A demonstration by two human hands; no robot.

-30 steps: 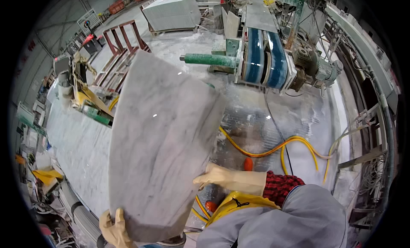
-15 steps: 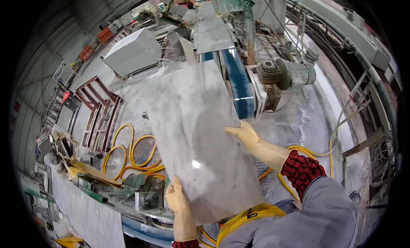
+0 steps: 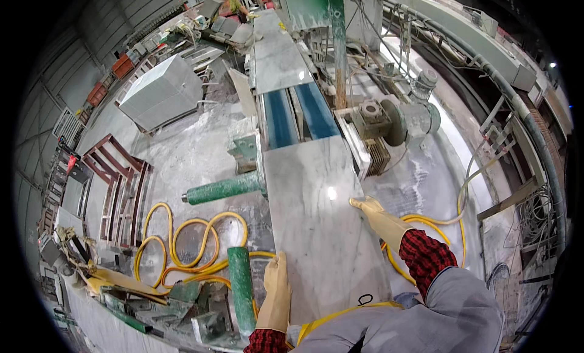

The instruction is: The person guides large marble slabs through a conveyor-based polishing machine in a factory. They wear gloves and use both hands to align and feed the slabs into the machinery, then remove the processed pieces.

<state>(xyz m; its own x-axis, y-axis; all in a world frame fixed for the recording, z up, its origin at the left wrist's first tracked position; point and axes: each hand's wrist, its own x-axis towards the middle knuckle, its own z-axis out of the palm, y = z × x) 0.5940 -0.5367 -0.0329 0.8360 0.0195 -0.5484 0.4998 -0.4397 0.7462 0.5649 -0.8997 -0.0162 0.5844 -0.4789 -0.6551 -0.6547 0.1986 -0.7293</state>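
A grey-white polished marble slab (image 3: pixel 322 237) lies in front of me, its near edge close to my yellow apron. Its far end overlaps the near end of the blue conveyor belts (image 3: pixel 319 112). My left hand (image 3: pixel 277 286), in a cream rubber glove, grips the slab's left edge near the front; the fingers underneath are hidden. My right hand (image 3: pixel 376 214), gloved alike, holds the right edge farther along, thumb on top. Another marble slab (image 3: pixel 280 61) rests farther up the conveyor.
Green rollers (image 3: pixel 224 188) stick out left of the slab. A yellow hose (image 3: pixel 173 255) coils on the floor. An electric motor (image 3: pixel 372 118) sits right of the belts. A red-brown metal rack (image 3: pixel 121 198) and a pale block stack (image 3: pixel 164 91) stand left; a person (image 3: pixel 234 6) is far ahead.
The slab has swung from a slant into line with the conveyor, and its far end has come down onto the belts. Both hands keep their grip; the view has shifted right.
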